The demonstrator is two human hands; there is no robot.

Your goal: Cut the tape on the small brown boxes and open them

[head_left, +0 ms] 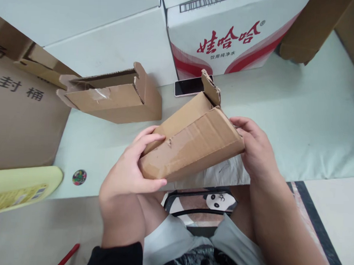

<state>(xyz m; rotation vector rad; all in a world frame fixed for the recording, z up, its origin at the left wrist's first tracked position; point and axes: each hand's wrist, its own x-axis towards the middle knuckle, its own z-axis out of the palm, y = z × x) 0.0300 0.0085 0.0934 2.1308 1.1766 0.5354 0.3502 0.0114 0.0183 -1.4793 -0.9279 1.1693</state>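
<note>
Tilted between my two hands is a small brown cardboard box (194, 143), held above the near edge of the table. My left hand (130, 165) wraps round its lower left end, thumb underneath and fingers over the top. At the right end, my right hand (256, 146) grips the side near the corner; part of its fingers is hidden behind the cardboard. A flap stands up at the box's far corner, and clear tape covers part of the facing side. Behind it on the left, a second open cardboard box (116, 101) stands on the table with its flaps raised.
A phone (188, 86) lies before a white and red carton (229, 44). White boxes (110, 42) stand at the back, a large brown carton (24, 108) at left. A yellow-green container (20, 187) and a round patterned disc (79, 177) are near the front left edge.
</note>
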